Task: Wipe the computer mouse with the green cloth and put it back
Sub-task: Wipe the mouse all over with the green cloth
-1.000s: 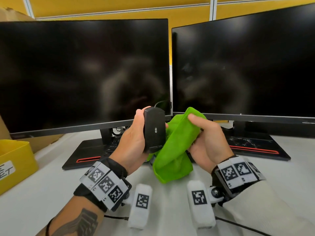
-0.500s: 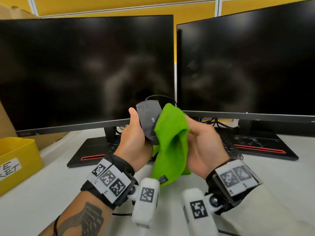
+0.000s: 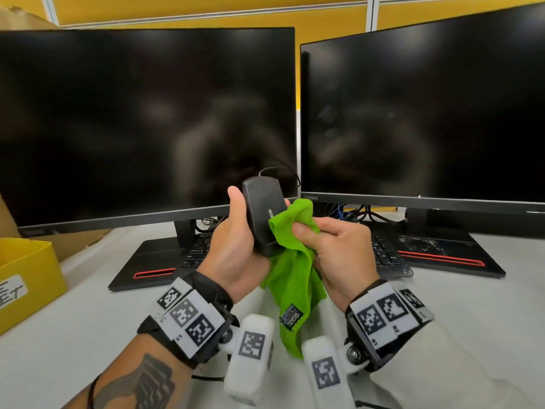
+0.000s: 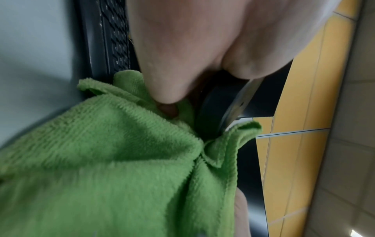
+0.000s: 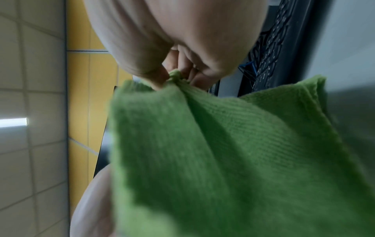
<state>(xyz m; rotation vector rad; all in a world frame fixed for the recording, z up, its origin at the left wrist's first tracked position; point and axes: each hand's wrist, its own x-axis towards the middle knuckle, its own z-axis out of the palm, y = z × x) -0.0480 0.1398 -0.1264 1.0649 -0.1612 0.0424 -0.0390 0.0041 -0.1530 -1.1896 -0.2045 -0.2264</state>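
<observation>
My left hand (image 3: 236, 240) grips a black wired computer mouse (image 3: 261, 214), held upright above the desk between the two monitors. Its cable loops up behind it. My right hand (image 3: 333, 249) pinches a bunched green cloth (image 3: 295, 261) and presses its upper fold against the mouse's right side. The rest of the cloth hangs down between my wrists, a small black label near its lower end. In the left wrist view the green cloth (image 4: 121, 152) lies against the mouse (image 4: 219, 102). The right wrist view shows fingertips (image 5: 194, 77) pinching the cloth (image 5: 233, 152).
Two dark monitors (image 3: 141, 122) (image 3: 424, 113) stand side by side on the white desk (image 3: 73, 335). A black keyboard (image 3: 383, 252) lies under them behind my hands. A yellow bin (image 3: 26, 278) sits at the left edge, with cardboard behind it.
The cloth slid down from covering the mouse's face to its right lower side. The mouse's grey underside now shows, and the cloth hangs longer below my hands.
</observation>
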